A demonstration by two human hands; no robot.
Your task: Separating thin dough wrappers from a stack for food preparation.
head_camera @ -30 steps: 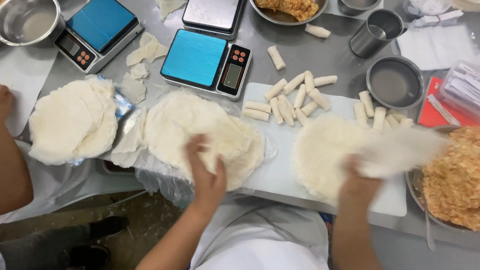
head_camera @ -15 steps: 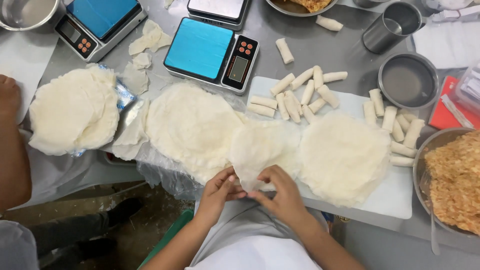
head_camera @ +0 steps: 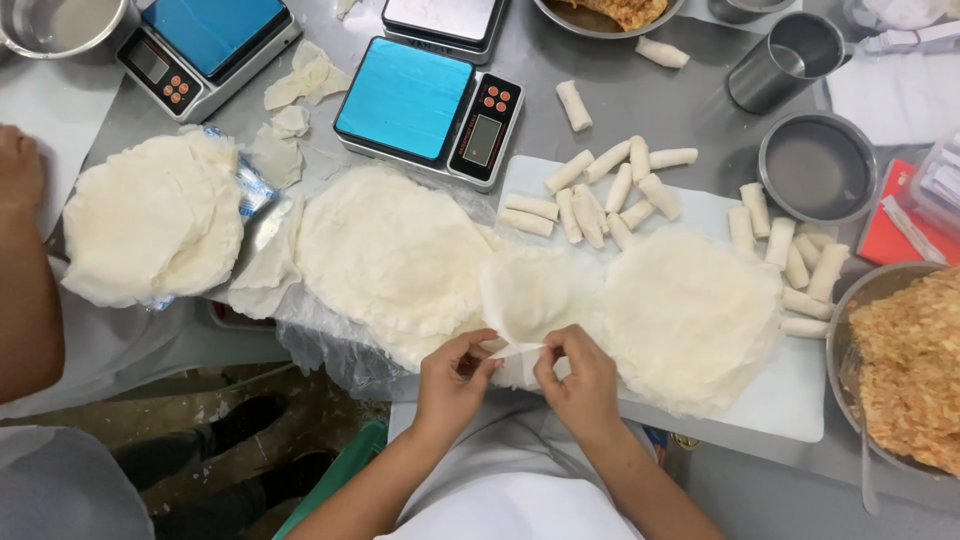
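Two hands are working close together at the near table edge: I'm seeing left hand and right hand both pinching the lower edge of one thin wrapper sheet, which is lying btwn the big wrapper stack and a spread wrapper on the white board. Finished rolls are sitting just beyond, w/ the blue scale behind and the filling bowl at right. Another person's arm is resting far left, beside a second wrapper pile.

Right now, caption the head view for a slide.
Both hands, left and right, pinch a thin wrapper between two wrapper stacks, rolls behind.
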